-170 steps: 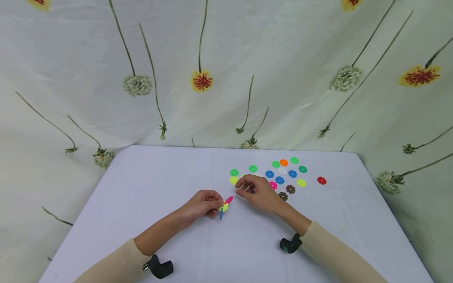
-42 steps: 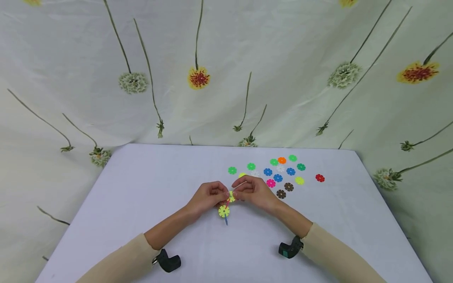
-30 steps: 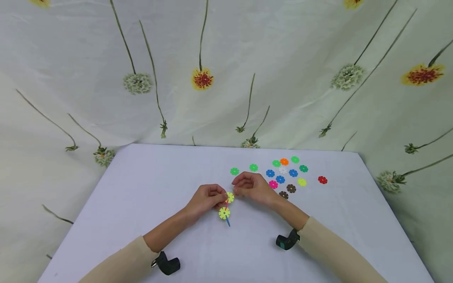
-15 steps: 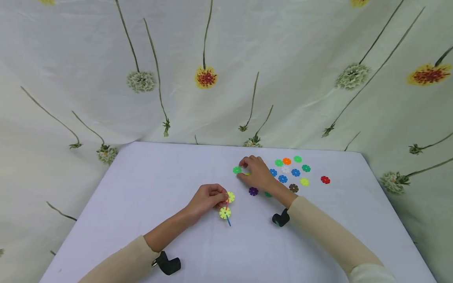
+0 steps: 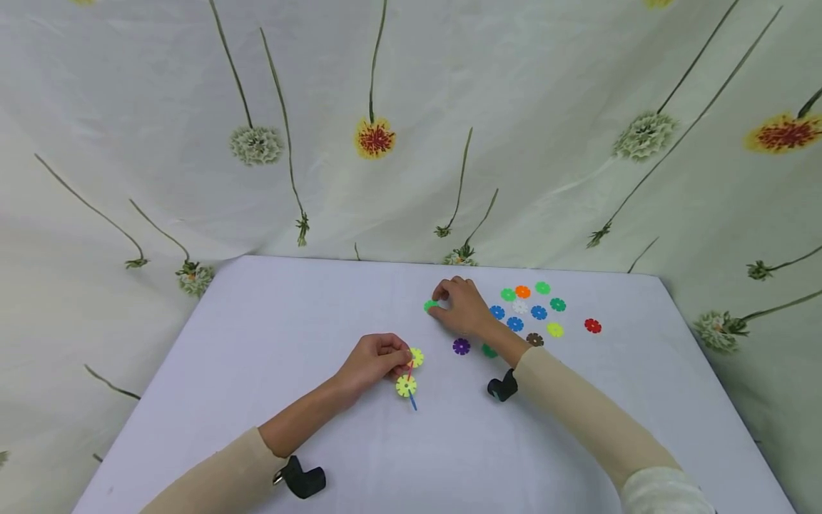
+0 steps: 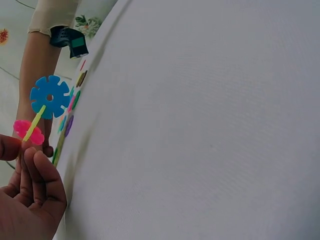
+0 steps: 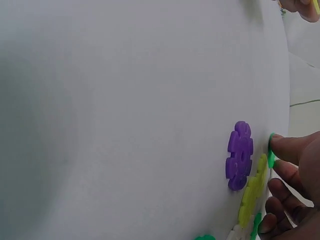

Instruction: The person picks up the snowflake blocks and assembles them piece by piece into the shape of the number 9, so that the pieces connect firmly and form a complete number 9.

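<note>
My left hand (image 5: 374, 360) pinches a small chain of notched plastic discs above the table. It has an upper yellow disc (image 5: 418, 357), a pink disc (image 6: 21, 126), a lower yellow disc (image 5: 402, 390) and a blue disc (image 6: 60, 93) at its end. Farther back, my right hand (image 5: 467, 310) has thumb and forefinger at opposite edges of a light green disc (image 7: 271, 156), pinching it at the tabletop. Beside those fingers lie a purple disc (image 7: 238, 162) and a loose yellow disc (image 7: 250, 199).
Several loose discs lie right of my right hand, among them an orange disc (image 5: 523, 292), a blue disc (image 5: 539, 313) and a brown disc (image 5: 534, 340). A red disc (image 5: 593, 325) sits apart on the white table (image 5: 289, 307). A flower-print cloth (image 5: 308, 86) hangs behind.
My right hand left the chain and reached back to the light green disc, closing on it. Since the oldest frame the chain has gained a second yellow disc. My left hand has stayed nearly still lately.
</note>
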The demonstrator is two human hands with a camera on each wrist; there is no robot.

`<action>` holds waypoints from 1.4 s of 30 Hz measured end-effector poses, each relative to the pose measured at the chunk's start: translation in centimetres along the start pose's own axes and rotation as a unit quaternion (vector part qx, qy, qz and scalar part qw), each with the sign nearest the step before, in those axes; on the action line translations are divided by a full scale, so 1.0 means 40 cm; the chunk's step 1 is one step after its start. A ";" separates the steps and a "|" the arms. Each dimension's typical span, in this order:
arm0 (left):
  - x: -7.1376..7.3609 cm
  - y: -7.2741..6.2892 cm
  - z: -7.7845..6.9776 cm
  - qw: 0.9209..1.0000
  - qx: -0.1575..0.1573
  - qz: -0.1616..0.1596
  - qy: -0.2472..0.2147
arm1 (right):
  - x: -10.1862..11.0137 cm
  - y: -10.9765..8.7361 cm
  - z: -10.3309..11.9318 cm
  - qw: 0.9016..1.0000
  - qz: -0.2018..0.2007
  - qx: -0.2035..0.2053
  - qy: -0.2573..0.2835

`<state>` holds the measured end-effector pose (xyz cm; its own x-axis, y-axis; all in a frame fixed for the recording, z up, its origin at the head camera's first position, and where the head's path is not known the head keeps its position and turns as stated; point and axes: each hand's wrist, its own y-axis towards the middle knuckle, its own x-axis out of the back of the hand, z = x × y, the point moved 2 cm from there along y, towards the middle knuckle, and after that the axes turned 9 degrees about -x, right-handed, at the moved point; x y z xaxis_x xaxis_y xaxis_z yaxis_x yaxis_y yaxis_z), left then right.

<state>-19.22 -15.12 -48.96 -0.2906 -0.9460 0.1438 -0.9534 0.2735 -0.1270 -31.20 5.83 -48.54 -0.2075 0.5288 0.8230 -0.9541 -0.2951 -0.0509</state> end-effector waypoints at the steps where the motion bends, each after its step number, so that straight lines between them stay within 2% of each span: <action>1: -0.001 0.000 0.000 1.000 0.001 0.001 -0.001 | 0.001 0.001 -0.001 1.000 0.002 0.002 0.001; 6: -0.004 0.002 -0.001 1.000 0.007 0.002 -0.001 | 0.009 0.006 -0.006 0.999 0.011 0.021 0.022; 11: -0.008 0.005 -0.004 1.000 0.005 0.002 0.000 | 0.017 0.007 -0.022 0.995 0.027 0.012 0.094; 15: -0.009 0.006 -0.007 1.000 0.005 0.006 -0.003 | 0.029 -0.001 -0.037 0.992 0.024 0.016 0.126; 22: -0.008 0.011 -0.010 1.000 0.005 0.007 0.002 | 0.053 -0.041 -0.043 0.982 0.056 0.030 0.177; 32: -0.008 0.020 -0.011 1.000 0.008 0.005 0.003 | 0.040 -0.102 -0.049 0.965 0.114 0.064 0.227; 42: -0.019 0.027 -0.009 1.000 0.008 0.009 0.004 | 0.030 -0.158 -0.046 0.950 0.119 0.081 0.277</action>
<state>-20.05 -14.06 -48.86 -0.3091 -0.9393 0.1491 -0.9464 0.2884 -0.1453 -25.84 9.80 -48.28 -0.5373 0.7562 0.3735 -0.8296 -0.5536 -0.0725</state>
